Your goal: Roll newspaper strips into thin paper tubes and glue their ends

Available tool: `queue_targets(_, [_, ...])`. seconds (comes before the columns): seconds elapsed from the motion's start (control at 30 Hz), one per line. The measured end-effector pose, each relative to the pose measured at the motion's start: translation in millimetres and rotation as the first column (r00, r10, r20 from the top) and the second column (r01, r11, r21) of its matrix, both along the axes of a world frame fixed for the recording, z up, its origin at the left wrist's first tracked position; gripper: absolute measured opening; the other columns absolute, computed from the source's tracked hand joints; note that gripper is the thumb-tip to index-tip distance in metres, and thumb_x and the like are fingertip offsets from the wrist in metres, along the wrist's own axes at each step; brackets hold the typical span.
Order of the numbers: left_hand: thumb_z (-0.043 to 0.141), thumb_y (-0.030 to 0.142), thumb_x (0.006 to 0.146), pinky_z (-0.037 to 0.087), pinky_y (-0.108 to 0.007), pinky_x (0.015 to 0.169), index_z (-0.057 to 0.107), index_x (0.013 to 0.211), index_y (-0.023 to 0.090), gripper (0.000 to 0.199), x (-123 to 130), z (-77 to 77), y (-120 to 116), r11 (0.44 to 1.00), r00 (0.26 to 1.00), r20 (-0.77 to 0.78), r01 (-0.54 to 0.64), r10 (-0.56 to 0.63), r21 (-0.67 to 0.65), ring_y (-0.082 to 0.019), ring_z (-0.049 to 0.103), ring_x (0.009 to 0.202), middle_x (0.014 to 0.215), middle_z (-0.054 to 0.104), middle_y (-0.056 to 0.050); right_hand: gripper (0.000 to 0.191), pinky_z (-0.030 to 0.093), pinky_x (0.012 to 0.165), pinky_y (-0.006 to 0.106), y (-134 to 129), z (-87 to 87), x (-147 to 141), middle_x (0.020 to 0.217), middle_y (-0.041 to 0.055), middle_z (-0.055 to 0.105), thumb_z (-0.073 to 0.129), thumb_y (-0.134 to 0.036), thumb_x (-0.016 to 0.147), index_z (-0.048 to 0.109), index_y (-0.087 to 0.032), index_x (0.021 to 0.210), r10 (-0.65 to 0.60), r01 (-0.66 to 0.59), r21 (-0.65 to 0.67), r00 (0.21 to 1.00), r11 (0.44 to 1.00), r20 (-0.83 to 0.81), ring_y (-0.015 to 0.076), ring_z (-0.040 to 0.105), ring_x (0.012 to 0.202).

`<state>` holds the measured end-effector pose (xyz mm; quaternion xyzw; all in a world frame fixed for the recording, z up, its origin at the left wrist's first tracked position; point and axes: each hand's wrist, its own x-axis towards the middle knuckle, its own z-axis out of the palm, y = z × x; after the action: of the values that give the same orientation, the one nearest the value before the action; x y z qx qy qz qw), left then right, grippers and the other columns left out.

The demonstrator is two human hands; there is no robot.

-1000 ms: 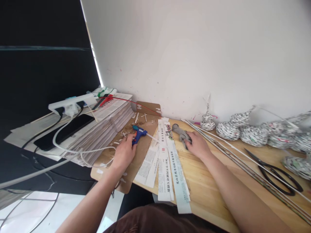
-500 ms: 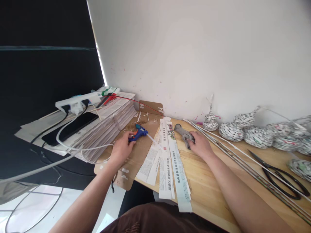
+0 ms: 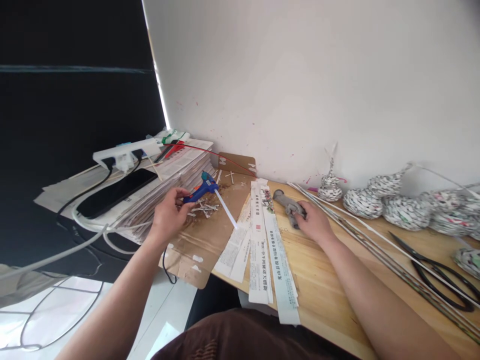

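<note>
My left hand [image 3: 171,212] is closed round the handle of a blue glue gun [image 3: 202,191], raised over the brown cardboard [image 3: 210,232]. A long white stick [image 3: 225,208] slants from the gun down toward the paper strips. On the wooden table, my right hand [image 3: 313,220] grips a crumpled grey cloth [image 3: 288,204]. Printed newspaper strips [image 3: 258,255] lie fanned out between the two hands. White scraps [image 3: 206,208] are scattered on the cardboard below the gun.
At the left, a paper stack [image 3: 187,175] bears a black phone [image 3: 118,192] and a white power strip [image 3: 127,152] with cables. Woven paper gourds [image 3: 363,202] line the wall at the right. Long thin rods [image 3: 367,243] and black scissors [image 3: 431,265] lie in front of them.
My left hand has lifted the glue gun up and to the left, uncovering the scraps. The white stick shows at greater length. My right hand still holds the cloth, in nearly the same place.
</note>
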<state>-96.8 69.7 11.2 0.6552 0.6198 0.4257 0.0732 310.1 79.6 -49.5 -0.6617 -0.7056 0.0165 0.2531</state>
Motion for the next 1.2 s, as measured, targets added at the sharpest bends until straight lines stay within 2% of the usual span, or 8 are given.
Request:
queue_targets(0.07, [0.061, 0.031, 0.076, 0.047, -0.026, 0.067, 0.055, 0.101, 0.021, 0.028, -4.2, -1.9, -1.0, 0.999, 1.0, -0.027, 0.013, -0.014, -0.034, -0.015, 0.06, 0.07, 0.095, 0.067, -0.002, 0.026, 0.04, 0.072, 0.032, 0.2, -0.4, 0.2, 0.095, 0.0083, 0.066, 0.055, -0.029, 0.082, 0.061, -0.019, 0.105, 0.003, -0.003, 0.008, 1.0, 1.0, 0.0, 0.0246, 0.059, 0.087])
queue_targets(0.27, [0.056, 0.027, 0.078, 0.046, -0.029, 0.07, 0.055, 0.101, 0.022, 0.023, -0.8, -24.3, 4.4, 0.989, 0.987, -0.144, 0.055, -0.075, -0.139, -0.019, 0.063, 0.075, 0.089, 0.067, -0.002, 0.024, 0.041, 0.074, 0.032, 0.5, -2.0, 0.9, 0.098, 0.0081, 0.067, 0.055, -0.03, 0.081, 0.061, -0.02, 0.103, 0.0, 0.001, 0.013, 1.0, 1.0, -0.021, 0.0248, 0.06, 0.089])
queue_targets(0.4, [0.053, 0.026, 0.08, 0.045, -0.031, 0.072, 0.054, 0.103, 0.022, 0.023, 1.1, -29.1, 11.4, 0.982, 0.973, -0.195, 0.092, -0.124, -0.163, -0.021, 0.063, 0.078, 0.087, 0.067, -0.003, 0.026, 0.042, 0.076, 0.032, -0.6, -0.6, 0.6, 0.099, 0.0083, 0.067, 0.055, -0.028, 0.081, 0.061, -0.019, 0.104, 0.007, -0.006, 0.019, 1.0, 1.0, -0.028, 0.0243, 0.06, 0.09])
queue_targets(0.8, [0.053, 0.025, 0.081, 0.045, -0.033, 0.078, 0.056, 0.1, 0.023, 0.02, 17.6, -43.2, 39.8, 0.984, 0.96, -0.247, 0.093, -0.129, -0.151, -0.023, 0.063, 0.084, 0.089, 0.067, -0.004, 0.027, 0.042, 0.072, 0.031, -1.4, 1.1, 0.7, 0.098, 0.0088, 0.067, 0.056, -0.029, 0.081, 0.063, -0.019, 0.105, 0.013, -0.013, 0.016, 0.999, 1.0, -0.043, 0.0229, 0.06, 0.085])
queue_targets(0.97, [0.05, 0.017, 0.079, 0.043, -0.04, 0.089, 0.057, 0.115, 0.021, 0.037, 15.8, -41.2, 37.4, 0.995, 0.934, -0.346, 0.076, -0.095, -0.067, -0.029, 0.058, 0.102, 0.109, 0.066, -0.011, 0.027, 0.042, 0.069, 0.031, -1.0, -1.0, 1.9, 0.094, 0.0072, 0.069, 0.059, -0.027, 0.077, 0.064, -0.02, 0.103, 0.019, -0.016, 0.028, 0.992, 0.999, -0.122, 0.0218, 0.06, 0.08])
queue_targets(1.07, [0.045, 0.013, 0.081, 0.036, -0.045, 0.099, 0.06, 0.117, 0.019, 0.04, 38.1, -31.7, 28.9, 0.992, 0.912, -0.401, 0.118, -0.092, 0.041, -0.031, 0.052, 0.115, 0.122, 0.061, -0.013, 0.027, 0.043, 0.07, 0.031, 0.1, -2.2, 2.4, 0.091, 0.0065, 0.068, 0.061, -0.024, 0.074, 0.064, -0.02, 0.1, 0.031, -0.018, 0.074, 0.984, 0.997, -0.176, 0.0211, 0.059, 0.079])
queue_targets(1.13, [0.045, 0.021, 0.086, 0.037, -0.042, 0.1, 0.063, 0.114, 0.021, 0.033, 67.5, -24.0, 23.8, 0.964, 0.914, -0.331, 0.261, -0.234, 0.04, -0.028, 0.053, 0.113, 0.118, 0.063, -0.01, 0.027, 0.044, 0.07, 0.031, 0.6, -1.6, 1.7, 0.09, 0.0062, 0.067, 0.063, -0.023, 0.072, 0.064, -0.019, 0.098, 0.059, -0.031, 0.127, 0.973, 0.991, -0.224, 0.0207, 0.059, 0.079])
queue_targets(1.2, [0.051, 0.03, 0.086, 0.042, -0.037, 0.096, 0.065, 0.111, 0.022, 0.029, 105.8, -17.8, 21.8, 0.893, 0.873, -0.192, 0.446, -0.448, -0.053, -0.024, 0.058, 0.105, 0.111, 0.067, -0.008, 0.026, 0.045, 0.068, 0.03, 0.1, 0.6, -0.8, 0.09, 0.0062, 0.066, 0.063, -0.022, 0.071, 0.063, -0.018, 0.097, 0.12, -0.066, 0.189, 0.949, 0.98, -0.293, 0.0196, 0.059, 0.076])
